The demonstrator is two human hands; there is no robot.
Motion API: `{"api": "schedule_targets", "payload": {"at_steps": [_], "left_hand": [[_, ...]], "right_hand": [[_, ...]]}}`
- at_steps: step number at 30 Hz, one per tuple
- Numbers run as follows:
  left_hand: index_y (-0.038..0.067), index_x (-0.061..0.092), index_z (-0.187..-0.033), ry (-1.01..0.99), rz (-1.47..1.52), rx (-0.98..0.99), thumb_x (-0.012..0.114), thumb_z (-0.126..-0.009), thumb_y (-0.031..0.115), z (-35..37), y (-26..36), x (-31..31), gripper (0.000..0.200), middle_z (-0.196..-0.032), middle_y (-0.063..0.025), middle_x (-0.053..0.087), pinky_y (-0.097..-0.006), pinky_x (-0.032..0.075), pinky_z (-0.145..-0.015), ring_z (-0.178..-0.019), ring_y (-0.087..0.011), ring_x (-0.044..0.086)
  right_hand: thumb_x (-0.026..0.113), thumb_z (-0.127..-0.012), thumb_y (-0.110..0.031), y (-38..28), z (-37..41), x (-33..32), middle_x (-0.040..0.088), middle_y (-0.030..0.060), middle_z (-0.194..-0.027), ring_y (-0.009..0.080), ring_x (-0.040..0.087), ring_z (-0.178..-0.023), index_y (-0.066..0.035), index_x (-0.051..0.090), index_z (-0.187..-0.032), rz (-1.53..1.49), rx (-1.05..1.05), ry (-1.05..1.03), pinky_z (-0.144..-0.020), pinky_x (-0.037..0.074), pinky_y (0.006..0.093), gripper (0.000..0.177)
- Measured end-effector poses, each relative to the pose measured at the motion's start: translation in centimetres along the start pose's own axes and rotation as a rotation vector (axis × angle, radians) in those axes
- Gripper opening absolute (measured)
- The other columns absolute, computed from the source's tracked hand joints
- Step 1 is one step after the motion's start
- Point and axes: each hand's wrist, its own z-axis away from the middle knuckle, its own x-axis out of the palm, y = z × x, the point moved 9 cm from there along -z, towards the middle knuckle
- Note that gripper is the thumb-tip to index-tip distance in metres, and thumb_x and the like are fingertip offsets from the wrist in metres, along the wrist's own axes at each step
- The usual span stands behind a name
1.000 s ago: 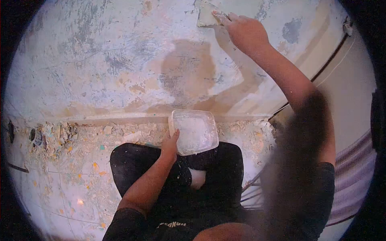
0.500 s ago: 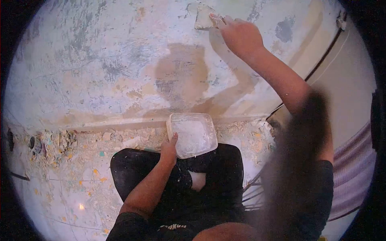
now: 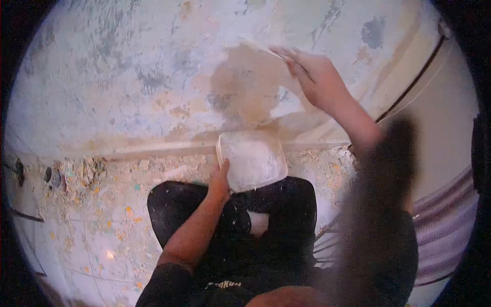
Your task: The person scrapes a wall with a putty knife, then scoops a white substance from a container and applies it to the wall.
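Note:
My left hand (image 3: 219, 182) grips the left side of a square, translucent tub (image 3: 253, 161) with white material inside, above my crossed legs. Higher up, my right hand (image 3: 309, 74) pinches a thin, pale flat scraper (image 3: 261, 47), seen nearly edge-on and somewhat blurred. The scraper is in front of the patchy wall (image 3: 169, 77); whether it touches the surface I cannot tell. A shadow of my head and arm falls on the wall between the scraper and the tub.
Flakes and crumbs of debris (image 3: 82, 176) lie along the wall's foot and over the floor. A round pipe end (image 3: 51, 176) is at the left. On the right are a dark cable (image 3: 417, 77) and a striped purple cloth (image 3: 442, 230).
My right hand has come down and tilted the scraper from lying flat on the wall to nearly edge-on. The tub and my left hand appear slightly higher and further right as the view shifts.

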Motion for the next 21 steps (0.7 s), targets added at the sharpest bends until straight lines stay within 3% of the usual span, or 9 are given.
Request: {"api": "schedule_targets", "payload": {"at_steps": [2,5,7,8,11,13,14,17,21], "left_hand": [[-0.001,0.04,-0.143,-0.014,0.118,0.016,0.055,-0.102,0.027,0.3,1.2,0.5,0.052,-0.129,-0.0198,0.057,-0.0443,0.056,-0.091,-0.111,-0.0319,0.063],[-0.001,0.039,-0.143,-0.042,0.214,0.032,0.053,-0.102,0.032,-1.3,0.7,0.0,0.054,-0.131,-0.0207,0.056,-0.0487,0.055,-0.094,-0.115,-0.0352,0.061],[0.0,0.039,-0.142,-0.007,0.155,0.019,0.051,-0.103,0.038,-1.7,0.0,-1.2,0.056,-0.135,-0.0209,0.053,-0.0505,0.052,-0.097,-0.118,-0.0364,0.059],[0.0,0.04,-0.141,0.004,0.1,0.012,0.05,-0.103,0.039,-1.7,0.3,-1.1,0.055,-0.136,-0.0209,0.053,-0.0501,0.052,-0.098,-0.118,-0.0363,0.059],[-0.002,0.041,-0.141,0.076,0.146,-0.001,0.054,-0.103,0.032,-2.0,0.3,-1.4,0.053,-0.123,-0.0195,0.06,-0.044,0.058,-0.088,-0.107,-0.0322,0.066],[-0.002,0.043,-0.14,0.058,0.177,0.001,0.055,-0.102,0.033,-3.0,0.2,-1.8,0.053,-0.123,-0.0191,0.061,-0.0435,0.058,-0.087,-0.106,-0.0315,0.066],[-0.002,0.044,-0.139,0.013,0.211,0.019,0.055,-0.102,0.034,-2.9,0.1,-1.7,0.053,-0.122,-0.0188,0.061,-0.0429,0.058,-0.087,-0.104,-0.0307,0.067],[-0.003,0.047,-0.135,0.139,0.139,0.051,0.056,-0.102,0.034,-0.5,2.2,-0.8,0.05,-0.12,-0.018,0.062,-0.0422,0.058,-0.084,-0.103,-0.0295,0.067],[-0.003,0.048,-0.133,0.143,-0.014,0.105,0.057,-0.102,0.033,-2.4,1.8,-2.6,0.049,-0.117,-0.0175,0.063,-0.042,0.058,-0.082,-0.101,-0.0292,0.067]], "right_hand": [[0.049,-0.102,-0.025,3.7,6.5,4.1,0.063,0.0208,-0.085,0.0381,0.063,-0.075,-0.001,0.061,-0.117,-0.36,0.511,-0.267,-0.07,0.051,0.045,0.03],[0.049,-0.103,-0.026,2.8,14.0,9.0,0.059,0.0174,-0.075,0.0314,0.06,-0.065,0.001,0.061,-0.104,-0.432,0.36,-0.236,-0.064,0.049,0.0415,0.03],[0.052,-0.102,-0.028,2.8,21.6,14.8,0.06,0.0161,-0.074,0.0272,0.061,-0.064,0.003,0.062,-0.098,-1.385,1.209,-0.172,-0.065,0.049,0.04,0.033],[0.052,-0.102,-0.028,1.9,23.0,15.8,0.06,0.0161,-0.074,0.0272,0.061,-0.064,0.003,0.062,-0.098,-1.396,1.247,-0.21,-0.065,0.049,0.04,0.033],[0.055,-0.101,-0.028,0.8,25.9,18.0,0.066,0.0171,-0.08,0.0255,0.066,-0.069,0.001,0.066,-0.108,-0.844,1.22,-0.403,-0.071,0.052,0.0384,0.031],[0.057,-0.1,-0.021,-1.5,24.3,18.3,0.068,0.008,-0.082,0.0181,0.065,-0.066,-0.004,0.07,-0.11,-0.539,0.795,-0.242,-0.061,0.05,0.029,0.024],[0.061,-0.096,-0.016,-2.7,24.3,18.5,0.072,0.0143,-0.095,0.0277,0.07,-0.086,-0.006,0.071,-0.114,-0.375,0.6,-0.123,-0.078,0.053,0.0354,0.023],[0.062,-0.095,-0.016,-4.9,24.8,19.4,0.07,0.0188,-0.105,0.0345,0.068,-0.099,-0.006,0.071,-0.113,-0.27,0.635,-0.242,-0.085,0.052,0.0405,0.023],[0.062,-0.095,-0.017,-5.5,25.5,21.3,0.067,0.0172,-0.093,0.0382,0.065,-0.086,-0.005,0.069,-0.113,-0.293,0.519,-0.382,-0.073,0.053,0.0448,0.023]]}}
